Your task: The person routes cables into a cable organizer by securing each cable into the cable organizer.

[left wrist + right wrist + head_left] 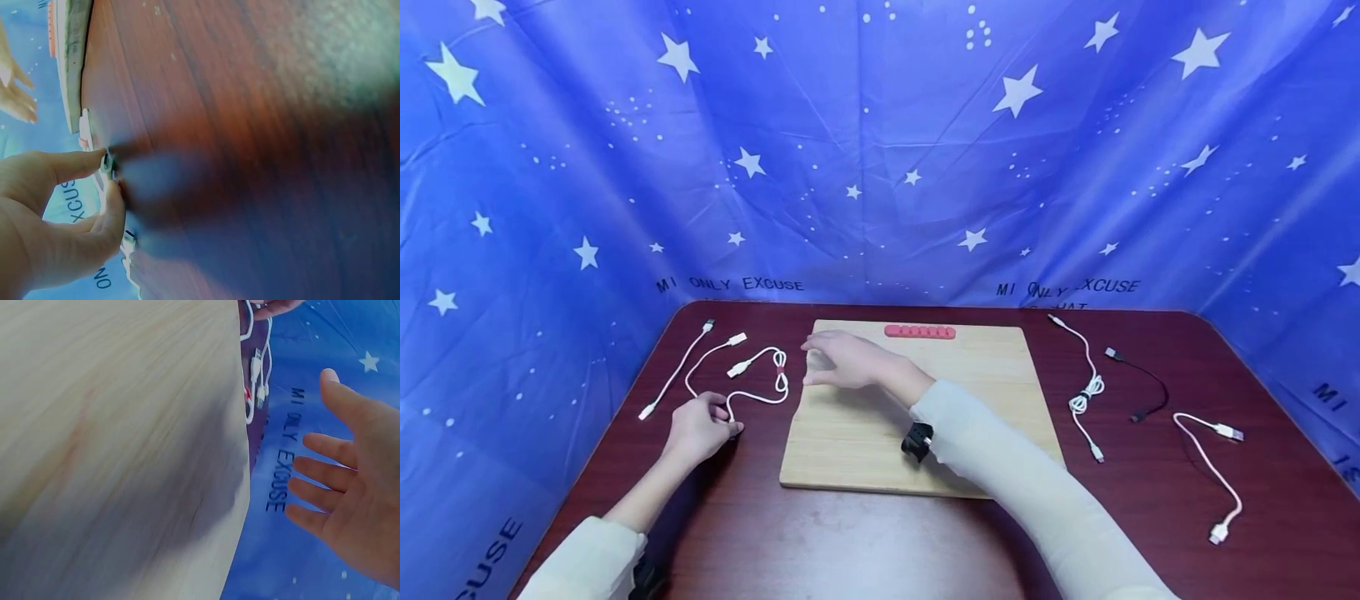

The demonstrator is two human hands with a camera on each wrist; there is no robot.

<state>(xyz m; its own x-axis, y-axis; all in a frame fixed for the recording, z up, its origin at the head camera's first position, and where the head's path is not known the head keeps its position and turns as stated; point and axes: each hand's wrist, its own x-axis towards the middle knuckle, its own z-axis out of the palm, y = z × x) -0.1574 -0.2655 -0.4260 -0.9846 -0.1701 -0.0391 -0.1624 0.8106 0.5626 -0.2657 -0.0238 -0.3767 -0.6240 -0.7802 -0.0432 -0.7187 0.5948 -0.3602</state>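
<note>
My left hand (700,429) pinches the end connector (107,165) of a white USB cable (760,398) between thumb and finger, low over the table. That cable curves right to a small coil bound by a red tie (780,368), and its other plug (739,368) lies behind. A second white cable (700,367) runs down behind the left hand, its near end hidden. My right hand (850,360) hovers over the left edge of the wooden board (857,450), fingers spread and holding nothing, as the right wrist view (356,481) also shows.
A red cable holder (920,332) with slots lies at the board's far edge. Another white cable (677,371) lies far left. Right of the board lie a bundled white cable (1086,392), a short black cable (1153,379) and a white cable (1213,471). A blue star-patterned curtain (865,208) stands behind the table.
</note>
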